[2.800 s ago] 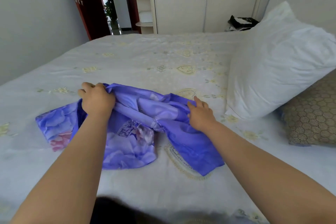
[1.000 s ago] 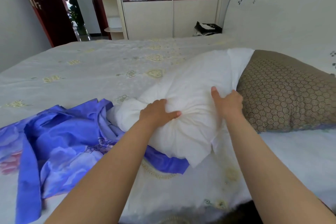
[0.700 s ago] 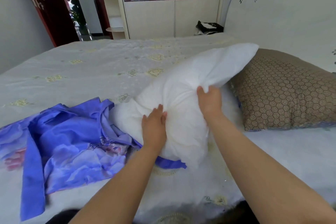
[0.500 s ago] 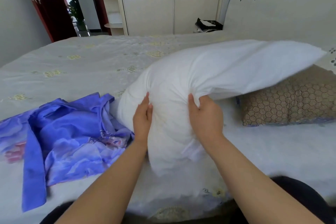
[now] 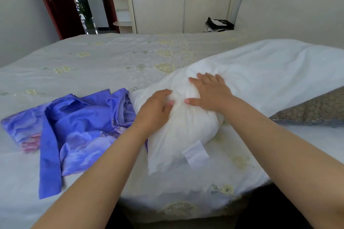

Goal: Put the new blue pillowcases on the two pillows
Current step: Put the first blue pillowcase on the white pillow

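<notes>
A bare white pillow (image 5: 260, 72) lies across the bed, its near end bunched up beside the crumpled blue floral pillowcase (image 5: 83, 126). My left hand (image 5: 156, 109) grips that bunched end, fingers curled into the fabric. My right hand (image 5: 210, 91) lies flat on top of the pillow with straight, spread fingers, pressing down. A white tag (image 5: 195, 152) hangs from the pillow's near end. The second pillow (image 5: 316, 109), in a brown honeycomb cover, lies at the right, partly under the white one.
The bed's pale embroidered sheet (image 5: 111, 57) spreads out behind the pillowcase. A white headboard (image 5: 297, 15) rises at the right. Beyond the bed stand a wardrobe (image 5: 182, 13), a black bag (image 5: 217, 24) and an open dark red door (image 5: 55, 2).
The white pillow, held up off the bed half a second ago, now lies on it. My right hand has gone from gripping it to lying flat on top.
</notes>
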